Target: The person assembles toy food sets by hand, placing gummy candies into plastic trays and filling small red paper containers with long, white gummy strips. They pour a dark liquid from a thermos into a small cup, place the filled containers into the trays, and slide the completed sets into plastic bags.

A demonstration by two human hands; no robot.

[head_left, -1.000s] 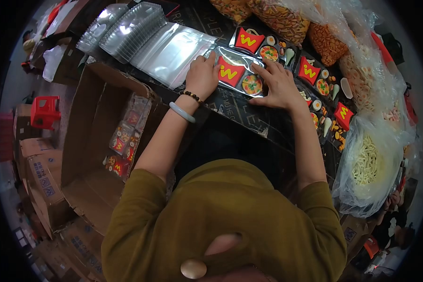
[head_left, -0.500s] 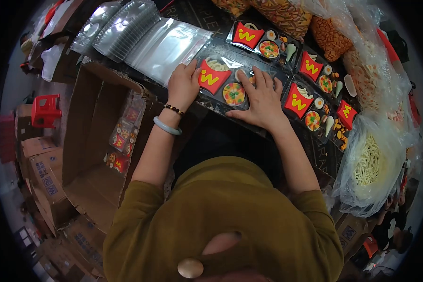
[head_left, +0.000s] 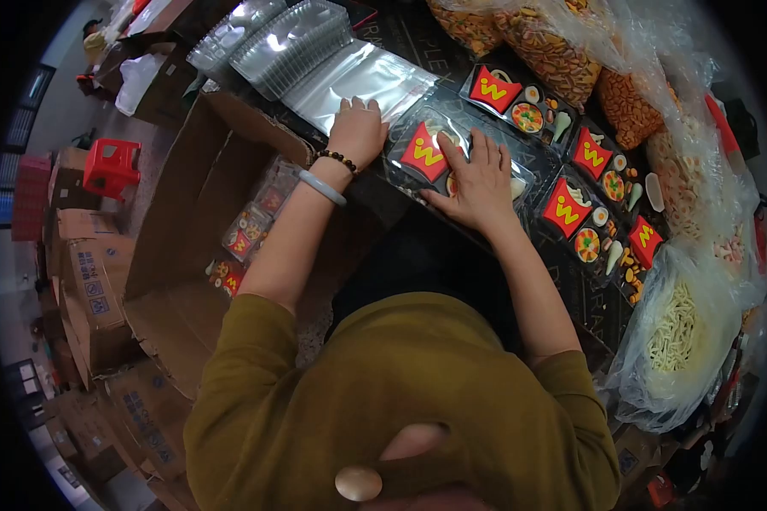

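Observation:
My right hand (head_left: 479, 183) lies with spread fingers on a clear plastic pack (head_left: 409, 166) that holds a red piece with a yellow mark. The hand partly hides the other small pieces in it. My left hand (head_left: 358, 134) rests on the lower edge of the stacked clear plastic bags (head_left: 349, 77), its fingers apart over them. Behind the bags stand nested clear plastic trays (head_left: 290, 51). To the right, filled packs (head_left: 565, 207) with red pieces, round colourful discs and small toy foods lie on the dark table (head_left: 452, 98).
An open cardboard box (head_left: 170, 221) with filled packs sits at the left below the table. Bags of small orange pieces (head_left: 545, 51) line the back right. A bag of pale noodle-like strands (head_left: 673, 328) lies at the right. A red stool (head_left: 111, 169) stands far left.
My left hand has moved off the pack's left edge onto the plastic bags. My right hand still rests on the pack, more over its round disc. The whole view has shifted.

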